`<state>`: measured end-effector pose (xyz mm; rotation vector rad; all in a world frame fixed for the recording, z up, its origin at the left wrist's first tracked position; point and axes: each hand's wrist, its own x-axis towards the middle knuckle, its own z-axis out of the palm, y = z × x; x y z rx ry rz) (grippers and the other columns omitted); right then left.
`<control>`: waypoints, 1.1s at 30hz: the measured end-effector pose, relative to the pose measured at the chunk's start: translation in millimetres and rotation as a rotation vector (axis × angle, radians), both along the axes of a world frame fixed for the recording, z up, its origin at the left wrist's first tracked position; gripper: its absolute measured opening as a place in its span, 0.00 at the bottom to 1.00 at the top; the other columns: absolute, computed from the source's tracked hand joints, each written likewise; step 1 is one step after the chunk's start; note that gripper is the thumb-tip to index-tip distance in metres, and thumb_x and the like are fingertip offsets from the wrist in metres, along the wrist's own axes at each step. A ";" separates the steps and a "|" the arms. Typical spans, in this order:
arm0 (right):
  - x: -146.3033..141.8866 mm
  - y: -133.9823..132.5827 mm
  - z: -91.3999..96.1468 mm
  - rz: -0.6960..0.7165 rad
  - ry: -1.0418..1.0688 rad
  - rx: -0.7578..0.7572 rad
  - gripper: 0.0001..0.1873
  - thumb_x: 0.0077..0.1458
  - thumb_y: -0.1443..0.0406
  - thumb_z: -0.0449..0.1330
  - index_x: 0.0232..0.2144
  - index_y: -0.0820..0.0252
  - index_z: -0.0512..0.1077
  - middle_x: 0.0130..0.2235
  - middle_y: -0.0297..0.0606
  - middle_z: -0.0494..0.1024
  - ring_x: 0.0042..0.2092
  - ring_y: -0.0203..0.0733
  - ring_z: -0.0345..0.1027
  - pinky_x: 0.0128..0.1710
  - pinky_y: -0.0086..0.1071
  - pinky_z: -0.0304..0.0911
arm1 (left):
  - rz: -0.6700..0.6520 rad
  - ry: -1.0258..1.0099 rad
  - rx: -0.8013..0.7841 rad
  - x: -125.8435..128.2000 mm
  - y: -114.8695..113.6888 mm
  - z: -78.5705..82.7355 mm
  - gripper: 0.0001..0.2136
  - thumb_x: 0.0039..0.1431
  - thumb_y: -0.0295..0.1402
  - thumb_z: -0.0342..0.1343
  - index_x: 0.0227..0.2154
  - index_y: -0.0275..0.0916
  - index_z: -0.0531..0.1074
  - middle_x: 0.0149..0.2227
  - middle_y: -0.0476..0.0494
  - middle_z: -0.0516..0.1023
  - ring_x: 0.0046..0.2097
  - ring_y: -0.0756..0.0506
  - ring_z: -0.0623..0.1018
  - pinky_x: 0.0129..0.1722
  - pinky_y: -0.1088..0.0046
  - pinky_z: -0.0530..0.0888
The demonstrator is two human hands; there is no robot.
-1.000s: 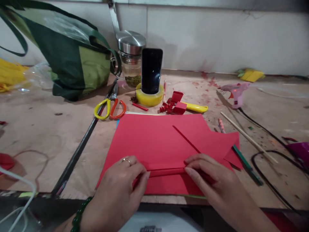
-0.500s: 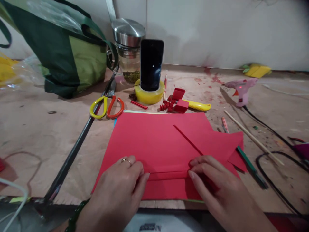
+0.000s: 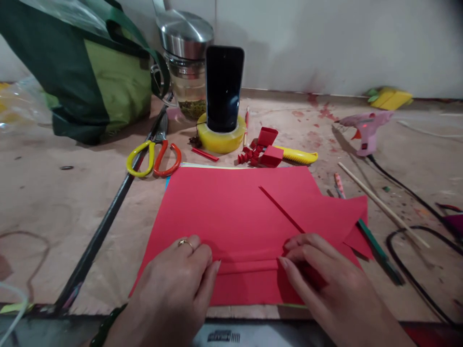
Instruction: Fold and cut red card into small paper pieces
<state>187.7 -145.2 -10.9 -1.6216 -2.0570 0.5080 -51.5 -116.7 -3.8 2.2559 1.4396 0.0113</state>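
Observation:
A narrow folded red paper strip (image 3: 249, 265) lies across the lower part of a red paper sheet (image 3: 224, 212). My left hand (image 3: 177, 279) is closed on the strip's left end, its thumb beside the curled fingers. At the right end, my right hand (image 3: 321, 279) pinches the strip between thumb and fingertips. A thin dark-red strip (image 3: 281, 209) lies slantwise on the sheet, its lower end by my right fingers. Another piece of red paper (image 3: 347, 212) with a folded corner sticks out at the right. The fingertips of my left hand are partly hidden.
Scissors (image 3: 154, 158) lie at the back left. Behind the sheet are a phone (image 3: 224, 89) standing in a yellow tape roll (image 3: 221, 140), small folded red pieces (image 3: 267, 147) and a yellow cutter (image 3: 298, 155). A pink glue gun (image 3: 367, 130), wooden stick (image 3: 383, 205) and green pen (image 3: 379, 253) lie right.
The camera view has shifted slightly, so the bag, jar and phone sit further left and higher. Both hands keep hold of the strip's ends, with little movement.

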 end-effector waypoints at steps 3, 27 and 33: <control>0.7 0.5 0.7 0.006 0.015 -0.012 0.06 0.59 0.66 0.53 0.29 0.57 0.68 0.34 0.40 0.72 0.37 0.41 0.70 0.35 0.33 0.69 | 0.003 -0.001 -0.008 0.1 0.6 0.1 0.13 0.63 0.32 0.40 0.27 0.40 0.67 0.29 0.43 0.70 0.32 0.42 0.70 0.32 0.65 0.66; -1.1 1.3 1.0 -0.001 0.017 -0.019 0.06 0.59 0.66 0.54 0.29 0.57 0.67 0.34 0.38 0.72 0.35 0.39 0.70 0.33 0.31 0.68 | -0.040 -0.078 0.008 -10.3 -2.4 1.1 0.12 0.63 0.30 0.42 0.28 0.40 0.68 0.30 0.44 0.71 0.33 0.43 0.71 0.34 0.67 0.66; -1.1 0.3 0.3 0.007 -0.008 0.011 0.05 0.58 0.67 0.54 0.29 0.57 0.67 0.33 0.38 0.71 0.35 0.39 0.69 0.34 0.32 0.67 | 0.015 -0.051 0.020 -8.1 -2.6 1.7 0.13 0.63 0.31 0.41 0.26 0.39 0.67 0.29 0.43 0.71 0.33 0.43 0.70 0.32 0.67 0.66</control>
